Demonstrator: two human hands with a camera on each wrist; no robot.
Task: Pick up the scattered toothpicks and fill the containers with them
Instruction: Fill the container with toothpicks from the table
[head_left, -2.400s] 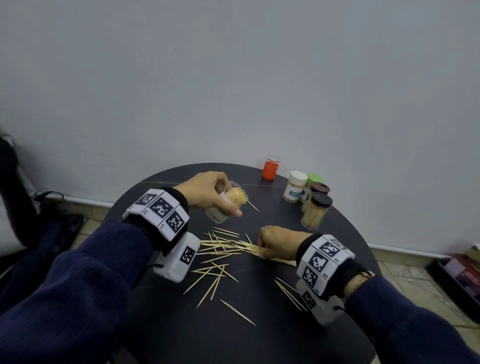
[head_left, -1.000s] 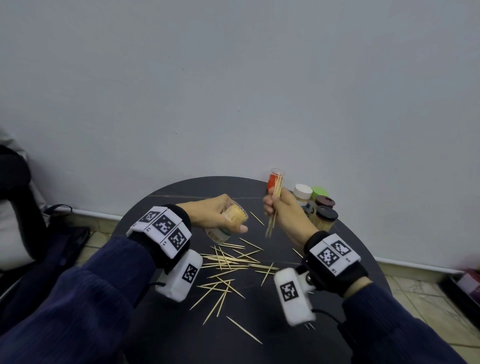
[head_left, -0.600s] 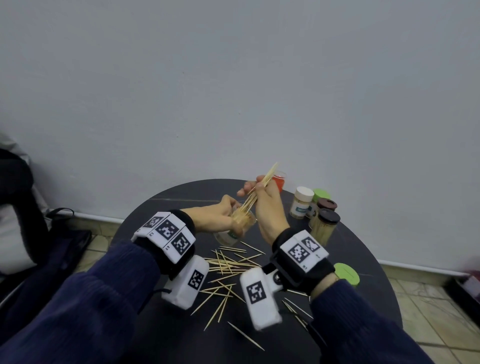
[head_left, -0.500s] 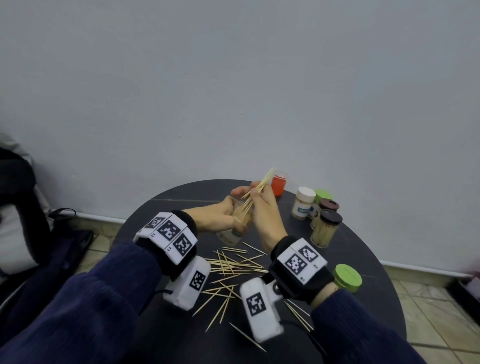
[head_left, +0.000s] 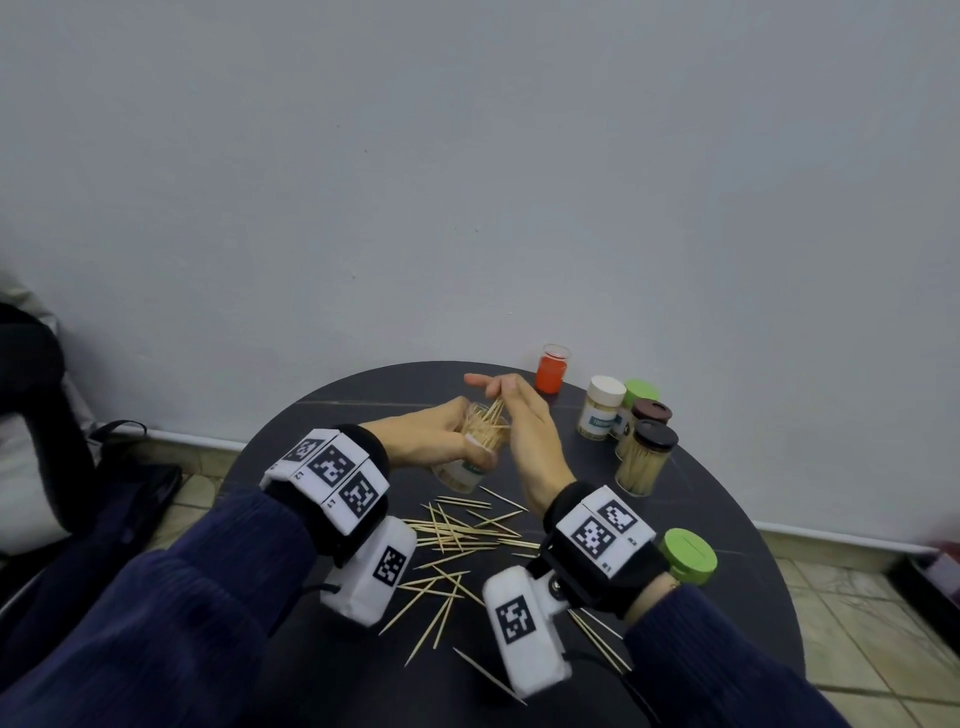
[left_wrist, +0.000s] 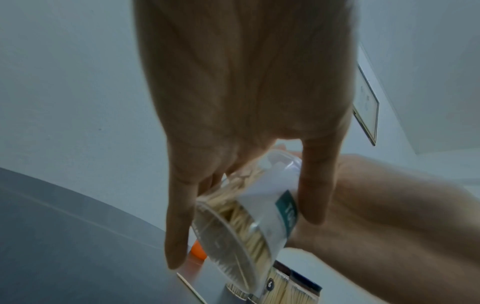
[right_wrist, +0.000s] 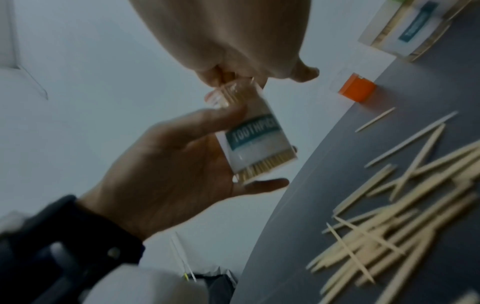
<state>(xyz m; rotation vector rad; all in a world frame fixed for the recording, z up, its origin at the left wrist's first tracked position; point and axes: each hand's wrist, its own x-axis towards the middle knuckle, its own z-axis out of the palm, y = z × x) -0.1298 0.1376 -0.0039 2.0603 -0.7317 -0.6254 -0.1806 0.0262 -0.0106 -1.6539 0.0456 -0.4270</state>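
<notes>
Holding a clear toothpick container (head_left: 470, 447) tilted above the middle of the round dark surface (head_left: 727, 499), the left hand (head_left: 426, 441) has its fingers and thumb curled round the container's wall; the right wrist view shows a white label with a teal band reading "TOOTHPICK" on its side. Toothpicks already fill much of the container, as the left wrist view shows through the clear base (left_wrist: 228, 242). The right hand (head_left: 524, 436) is at the container's open mouth, its fingertips pinching a small bundle of toothpicks (head_left: 493, 415) whose lower ends stand inside the mouth, while one finger points away toward the far edge. Scattered toothpicks (head_left: 457, 535) lie crossed in a loose heap near the surface's near edge, between the two wrists, with a few more under the right wrist. An orange container (head_left: 551, 368) stands at the far edge, by the wall. Toward the right edge stands a group: a white-lidded labelled container (head_left: 600, 408), a green-lidded one (head_left: 640, 391) just behind it, and two brown-lidded containers (head_left: 644, 457) full of toothpicks, close together. A loose green lid (head_left: 688, 556) lies near the right edge, just beside the right wrist.
</notes>
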